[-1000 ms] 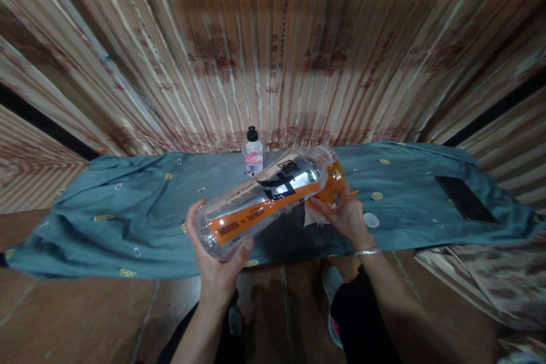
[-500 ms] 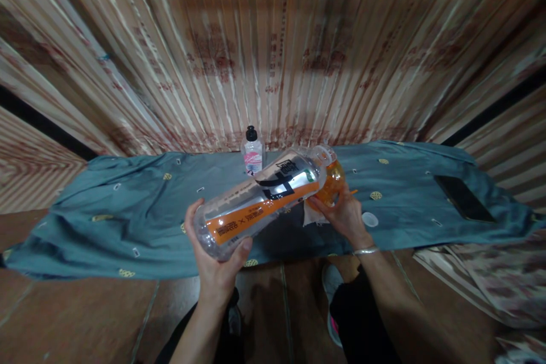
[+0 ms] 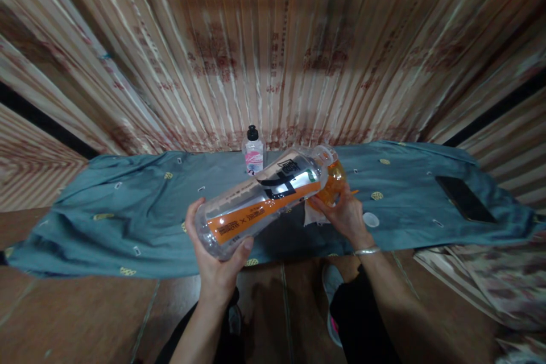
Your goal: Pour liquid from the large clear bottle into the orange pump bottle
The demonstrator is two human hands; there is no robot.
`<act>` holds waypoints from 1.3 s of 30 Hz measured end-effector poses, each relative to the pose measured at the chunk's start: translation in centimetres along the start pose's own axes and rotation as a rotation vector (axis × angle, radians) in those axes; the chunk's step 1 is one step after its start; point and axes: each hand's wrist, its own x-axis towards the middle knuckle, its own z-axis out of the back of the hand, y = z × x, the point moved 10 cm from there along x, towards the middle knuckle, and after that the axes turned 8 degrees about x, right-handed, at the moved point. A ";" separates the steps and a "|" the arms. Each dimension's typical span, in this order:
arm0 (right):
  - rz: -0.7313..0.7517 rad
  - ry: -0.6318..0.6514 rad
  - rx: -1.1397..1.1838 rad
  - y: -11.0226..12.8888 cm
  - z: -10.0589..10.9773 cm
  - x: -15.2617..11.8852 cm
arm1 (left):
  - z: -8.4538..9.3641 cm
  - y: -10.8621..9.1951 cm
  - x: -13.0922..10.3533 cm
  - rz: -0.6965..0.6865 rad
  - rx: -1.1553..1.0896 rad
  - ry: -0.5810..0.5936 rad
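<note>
A large clear plastic bottle point(image 3: 264, 199) with an orange and silver label lies tilted in the air, its base low at the left and its neck up at the right. My left hand point(image 3: 217, 267) is wrapped round the base. At the neck end, my right hand point(image 3: 341, 213) grips a smaller container of orange colour point(image 3: 333, 182), partly hidden behind the big bottle's neck. The two mouths overlap in view; I cannot tell whether they touch. Under the right hand lies a piece of white paper or tissue point(image 3: 314, 215). A round white cap point(image 3: 371, 219) rests beside that hand.
A small clear bottle with a black top and pink label point(image 3: 254, 153) stands at the back of the cloth-covered table point(image 3: 140, 210). A dark phone point(image 3: 464, 199) lies at the right. Striped curtains point(image 3: 273, 51) hang close behind and at both sides.
Both hands and the two containers stay almost in the same place. The view has shifted very slightly; nothing was taken hold of or let go.
</note>
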 end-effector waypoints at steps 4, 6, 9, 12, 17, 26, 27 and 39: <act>-0.016 0.023 0.010 0.1 0.0 0.0 | 0.0 -0.4 -0.3 0.030 0.020 -0.039; -0.022 0.023 0.011 0.1 0.0 0.0 | -0.1 -0.4 -0.4 0.039 0.025 -0.047; -0.025 0.015 0.005 0.1 0.1 0.0 | 0.0 -0.5 -0.4 0.044 0.014 -0.055; -0.024 0.015 0.003 0.0 0.1 0.0 | 0.0 -0.4 -0.3 0.041 0.008 -0.059; -0.010 -0.002 0.012 0.1 0.2 0.0 | 0.0 -0.2 -0.1 0.025 0.021 -0.034; 0.009 0.006 -0.002 0.3 0.2 0.0 | -0.2 -0.6 -0.4 0.043 0.030 -0.033; 0.010 0.007 -0.003 0.3 0.2 0.0 | -0.2 -0.7 -0.4 0.043 0.029 -0.034; 0.006 0.004 -0.018 0.3 0.1 -0.1 | -0.5 -1.1 -0.5 0.054 -0.034 -0.050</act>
